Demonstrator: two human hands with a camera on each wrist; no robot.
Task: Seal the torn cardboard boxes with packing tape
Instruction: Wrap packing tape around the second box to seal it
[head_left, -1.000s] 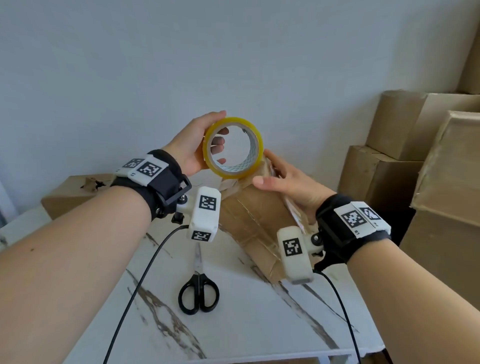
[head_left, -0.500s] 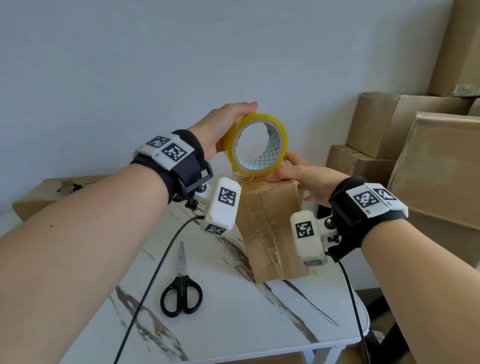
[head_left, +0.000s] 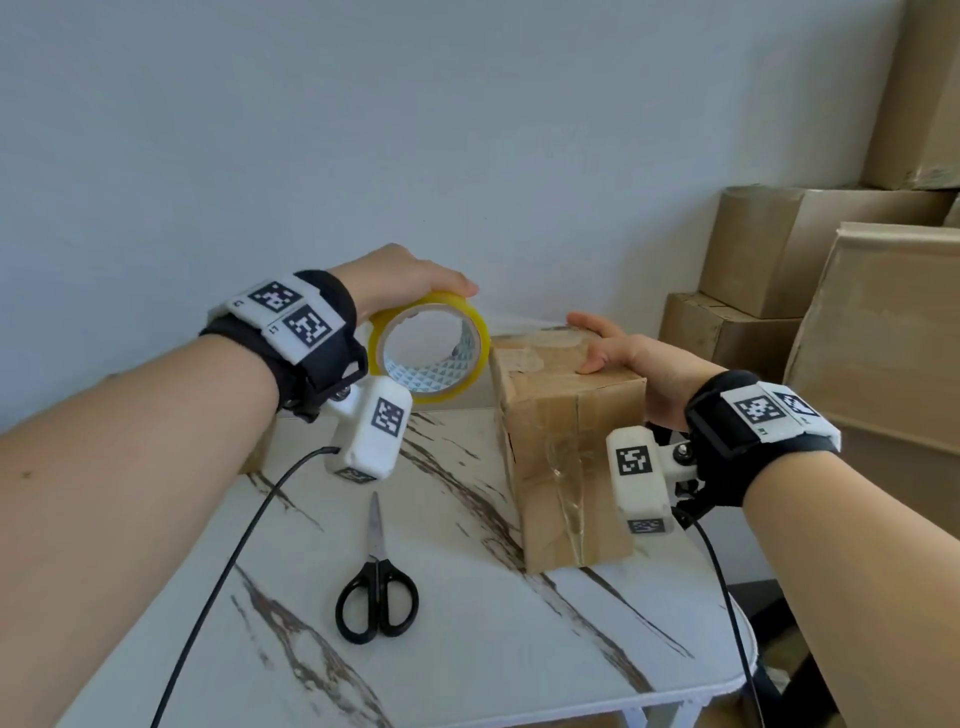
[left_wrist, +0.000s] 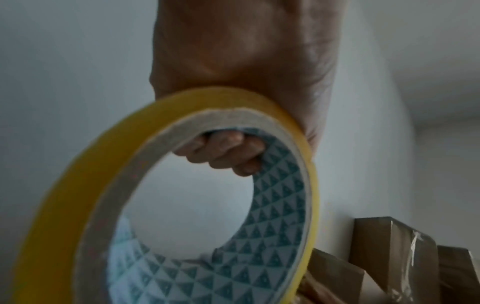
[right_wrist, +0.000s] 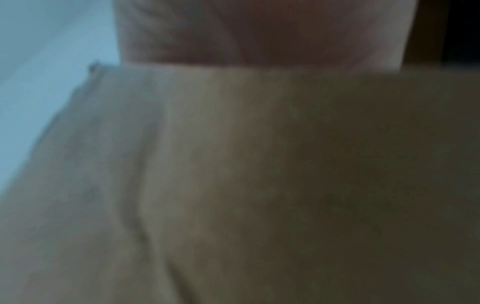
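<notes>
My left hand (head_left: 415, 283) grips a yellow roll of packing tape (head_left: 431, 353), thumb on the outer rim and fingers (left_wrist: 228, 150) curled through its core. The roll hangs just left of a brown cardboard box (head_left: 566, 441) standing on the white marble table (head_left: 467, 649). A clear strip of tape stretches from the roll across the box top. My right hand (head_left: 613, 345) lies on that top, fingers flat, pressing it down. The right wrist view is blurred, showing only palm (right_wrist: 259, 30) and cardboard (right_wrist: 233, 185).
Black-handled scissors (head_left: 376, 587) lie on the table in front of the box. Another torn box (head_left: 254, 457) sits at the back left, mostly hidden by my left arm. Stacked cardboard boxes (head_left: 810, 291) fill the right side beyond the table edge.
The left hand has lowered the tape roll to the box's left side. The right hand has moved from the box's near top edge to lie flat on its top.
</notes>
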